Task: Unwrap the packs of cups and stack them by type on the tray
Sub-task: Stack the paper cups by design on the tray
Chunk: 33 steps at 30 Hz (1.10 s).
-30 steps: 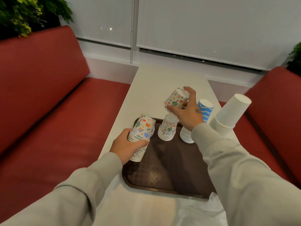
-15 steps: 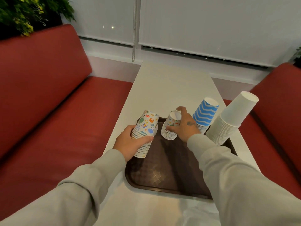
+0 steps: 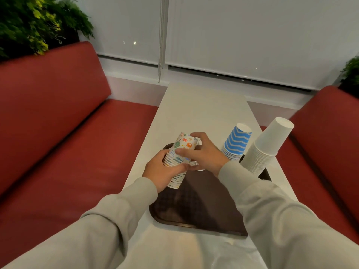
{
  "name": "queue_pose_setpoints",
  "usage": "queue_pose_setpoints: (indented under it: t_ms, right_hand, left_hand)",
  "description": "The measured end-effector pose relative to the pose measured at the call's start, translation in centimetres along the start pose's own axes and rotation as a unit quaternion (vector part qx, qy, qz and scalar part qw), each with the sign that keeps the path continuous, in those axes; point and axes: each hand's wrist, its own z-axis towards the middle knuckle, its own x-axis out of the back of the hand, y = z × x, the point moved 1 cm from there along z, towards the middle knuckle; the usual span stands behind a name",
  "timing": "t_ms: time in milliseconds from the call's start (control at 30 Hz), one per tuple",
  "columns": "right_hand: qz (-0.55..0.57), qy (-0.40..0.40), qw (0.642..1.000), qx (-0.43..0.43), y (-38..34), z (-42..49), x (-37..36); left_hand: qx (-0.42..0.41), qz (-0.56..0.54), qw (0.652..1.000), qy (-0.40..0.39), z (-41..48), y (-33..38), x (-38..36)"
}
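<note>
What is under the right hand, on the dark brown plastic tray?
Only a sliver of cup rim peeks out beneath the right hand, over the dark brown plastic tray. The hand and the patterned paper cup stack it grips hide the rest, so the count is unclear.

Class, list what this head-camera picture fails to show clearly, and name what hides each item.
1. Head view: the right hand covers whatever stands behind it on the tray; only a cup rim shows.
2. Head view: the white cup stack hides the tray's far right corner.
3. Head view: the left hand covers part of the patterned cup stack; its count is unclear.
</note>
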Motion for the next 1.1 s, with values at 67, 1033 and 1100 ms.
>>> queue_pose_setpoints:
  t_ms: [67,1033,1100]
  right_hand:
    - [0.014,-0.006,1.000,0.000,0.2,-0.3,-0.5]
    - [-0.056,0.194,0.971,0.125,-1.2,1.6,6.1]
    - [-0.097,0.204,0.967,0.122,-0.5,2.0,5.9]
  left_hand:
    - [-0.008,0.011,1.000,-0.003,-0.2,0.1,0.1]
    - [0.025,0.068,0.997,-0.005,1.1,-2.1,1.2]
    - [0.022,0.054,0.998,-0.003,1.2,-2.1,1.1]
